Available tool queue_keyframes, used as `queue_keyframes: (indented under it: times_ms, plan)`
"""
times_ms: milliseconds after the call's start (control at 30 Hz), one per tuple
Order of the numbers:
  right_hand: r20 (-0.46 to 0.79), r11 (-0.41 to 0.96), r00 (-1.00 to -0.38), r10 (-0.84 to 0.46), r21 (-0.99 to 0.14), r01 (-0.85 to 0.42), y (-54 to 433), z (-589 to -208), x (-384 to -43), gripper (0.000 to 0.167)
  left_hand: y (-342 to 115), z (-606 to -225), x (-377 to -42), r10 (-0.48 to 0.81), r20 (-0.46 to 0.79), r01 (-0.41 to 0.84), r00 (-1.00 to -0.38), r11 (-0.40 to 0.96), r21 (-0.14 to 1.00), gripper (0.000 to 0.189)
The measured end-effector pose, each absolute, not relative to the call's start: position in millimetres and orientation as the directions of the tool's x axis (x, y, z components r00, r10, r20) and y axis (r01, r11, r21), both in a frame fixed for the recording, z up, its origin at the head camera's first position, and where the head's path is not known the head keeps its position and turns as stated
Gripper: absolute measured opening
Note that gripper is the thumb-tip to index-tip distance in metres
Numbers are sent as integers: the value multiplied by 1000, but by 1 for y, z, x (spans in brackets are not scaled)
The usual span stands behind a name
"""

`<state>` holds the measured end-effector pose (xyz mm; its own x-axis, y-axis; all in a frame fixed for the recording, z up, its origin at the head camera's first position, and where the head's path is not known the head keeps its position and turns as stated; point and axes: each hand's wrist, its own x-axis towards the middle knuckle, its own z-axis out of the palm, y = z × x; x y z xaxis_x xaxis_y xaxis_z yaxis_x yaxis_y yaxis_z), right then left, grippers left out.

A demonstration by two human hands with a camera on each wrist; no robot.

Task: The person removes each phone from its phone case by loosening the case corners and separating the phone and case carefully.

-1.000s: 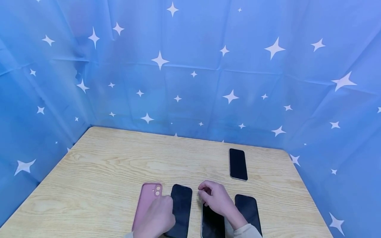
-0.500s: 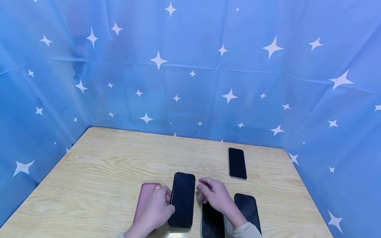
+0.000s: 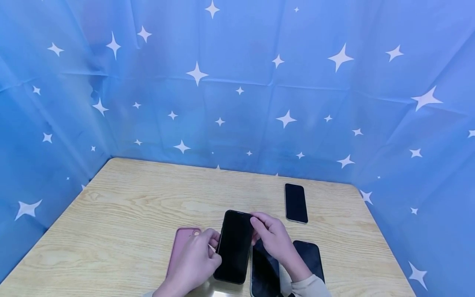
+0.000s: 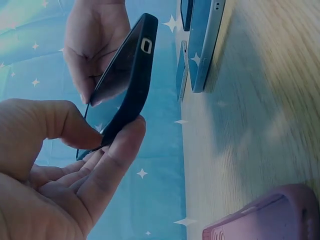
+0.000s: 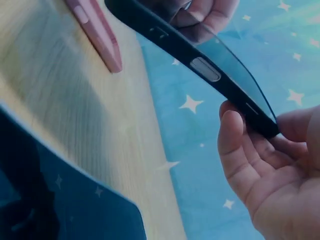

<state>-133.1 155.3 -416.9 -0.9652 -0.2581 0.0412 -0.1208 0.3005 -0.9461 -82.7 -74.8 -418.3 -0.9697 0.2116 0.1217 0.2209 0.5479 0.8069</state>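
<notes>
A black-screened phone in a dark case is held raised off the table between both hands. My left hand pinches its left edge between thumb and fingers. At the upper right corner, my right hand pinches it with the thumb on the screen side and the fingers behind. In the left wrist view the dark case shows a port opening at its end. From the right wrist, a side cutout shows, and a thin glassy sheet edge stands slightly apart from the case. A pink phone case lies partly under my left forearm.
Another phone lies just below my right hand, partly covered by it. A further phone lies right of that wrist, and one more sits farther back. The wooden table ends at a starry blue curtain.
The left hand has raised the dark-cased phone off the table and moved it up and right. The right hand, earlier holding nothing, now grips its upper right corner.
</notes>
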Motion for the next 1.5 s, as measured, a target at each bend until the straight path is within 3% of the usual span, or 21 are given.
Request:
queue_keyframes:
  times_ms: [267,533,767,967,1200,1500]
  plan:
    - [115,245,-965,-238,-954,-174,155,-412,-132,28,-77,-421,-86,250,109,222,-962,490,843,37]
    - [138,232,-979,-151,-958,-171,153,-405,-133,23,-88,-429,-88,406,79,249,-910,385,888,36]
    - [127,183,-983,-132,-972,-150,153,-404,-136,21,-92,-435,-88,532,20,94,-847,111,989,25]
    - [107,147,-985,-139,-981,-127,154,-403,-138,24,-90,-440,-87,544,72,49,-836,-56,997,27]
    - [49,188,-972,-229,-978,-93,161,-403,-140,27,-89,-439,-82,466,1,24,-885,43,999,29]
    - [35,251,-926,-375,-958,-138,174,-401,-144,29,-90,-438,-79,443,2,78,-897,154,985,28]
